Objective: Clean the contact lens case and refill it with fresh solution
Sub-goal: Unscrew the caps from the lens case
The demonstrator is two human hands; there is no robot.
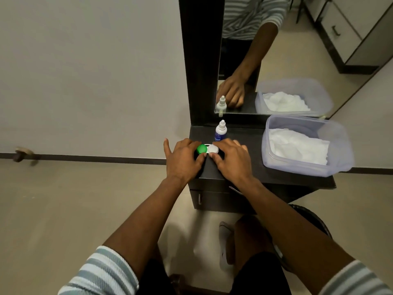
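A contact lens case [207,149] with a green cap and a white cap lies on the left part of a dark tabletop [246,167]. My left hand [184,159] curls around the green cap's side, thumb tip against the case. My right hand [230,159] wraps the white cap's side, thumb touching it. Both caps look screwed on. A small white solution bottle [221,130] with a blue label stands upright just behind the case, cap on.
A clear plastic tub [306,145] holding white tissue sits on the right of the tabletop. A mirror [276,50] in a dark frame rises behind the table and reflects my hand, the bottle and the tub. Drawers are under the top; a stool is below me.
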